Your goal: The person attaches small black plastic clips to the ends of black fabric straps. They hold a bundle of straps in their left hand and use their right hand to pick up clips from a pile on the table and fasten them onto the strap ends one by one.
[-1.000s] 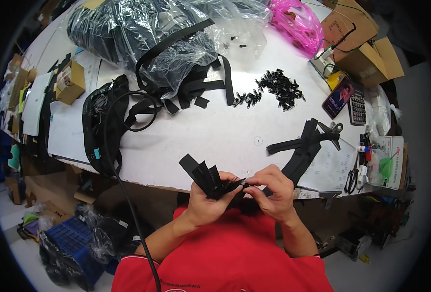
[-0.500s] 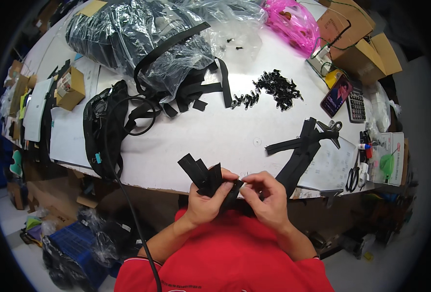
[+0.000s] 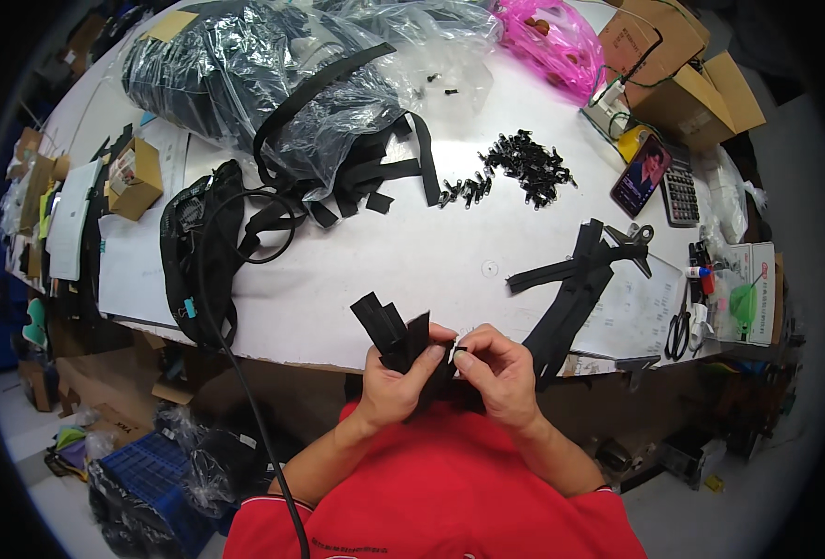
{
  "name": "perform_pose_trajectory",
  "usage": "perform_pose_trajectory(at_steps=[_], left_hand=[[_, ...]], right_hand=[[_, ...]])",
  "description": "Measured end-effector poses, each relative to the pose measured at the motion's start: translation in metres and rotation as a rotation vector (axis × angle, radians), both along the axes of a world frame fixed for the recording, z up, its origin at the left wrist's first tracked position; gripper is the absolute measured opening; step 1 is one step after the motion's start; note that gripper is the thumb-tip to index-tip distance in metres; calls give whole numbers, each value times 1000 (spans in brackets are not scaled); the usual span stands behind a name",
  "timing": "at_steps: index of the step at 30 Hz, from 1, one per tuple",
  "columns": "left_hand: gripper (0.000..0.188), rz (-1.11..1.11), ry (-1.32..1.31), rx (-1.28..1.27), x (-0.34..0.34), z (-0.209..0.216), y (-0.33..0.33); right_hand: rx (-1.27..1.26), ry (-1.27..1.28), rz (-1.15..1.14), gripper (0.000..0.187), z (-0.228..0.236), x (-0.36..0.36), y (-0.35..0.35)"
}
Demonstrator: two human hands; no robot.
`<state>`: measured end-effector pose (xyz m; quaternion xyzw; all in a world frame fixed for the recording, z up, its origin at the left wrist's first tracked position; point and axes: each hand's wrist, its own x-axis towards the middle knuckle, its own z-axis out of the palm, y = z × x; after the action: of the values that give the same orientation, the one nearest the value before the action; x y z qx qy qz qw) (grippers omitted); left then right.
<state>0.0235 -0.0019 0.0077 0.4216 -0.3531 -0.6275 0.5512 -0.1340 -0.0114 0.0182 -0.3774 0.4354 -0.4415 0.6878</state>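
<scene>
Above the table's near edge, my left hand [image 3: 396, 384] is closed around several black zipper tapes [image 3: 384, 328], whose cut ends fan out up and to the left. Right against it, my right hand [image 3: 501, 377] pinches a small zipper slider [image 3: 454, 348] with a pale glint, at the end of a tape. The fingertips of both hands nearly meet there and partly hide it. Farther off on the white table lies a heap of black zipper sliders [image 3: 529, 170], with a smaller cluster [image 3: 466, 191] to its left. More black zipper tapes [image 3: 569, 312] lie right of my hands, by a metal clamp [image 3: 634, 248].
A plastic-wrapped dark bundle [image 3: 235, 74] fills the back left, with loose black strips before it. A black cable [image 3: 245, 382] runs down past my left arm. At right are a phone [image 3: 642, 177], a calculator [image 3: 681, 194], scissors [image 3: 678, 334] and cardboard boxes [image 3: 701, 102].
My right hand has shifted slightly left, closer to my left hand, and the pale glint at its fingertips shows more. The left hand keeps its hold on the zipper tapes.
</scene>
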Motion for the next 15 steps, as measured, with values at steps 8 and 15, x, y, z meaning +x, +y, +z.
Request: perform_pose_trajectory(at_steps=[8,15], left_hand=[[15,-60,-38,-21,4,-1,0],[19,-97,-64,61,10,-2,1]], right_hand=[[53,86,137,4,2,-10,-7],[-217,363,40,7,-10,-2,-3]])
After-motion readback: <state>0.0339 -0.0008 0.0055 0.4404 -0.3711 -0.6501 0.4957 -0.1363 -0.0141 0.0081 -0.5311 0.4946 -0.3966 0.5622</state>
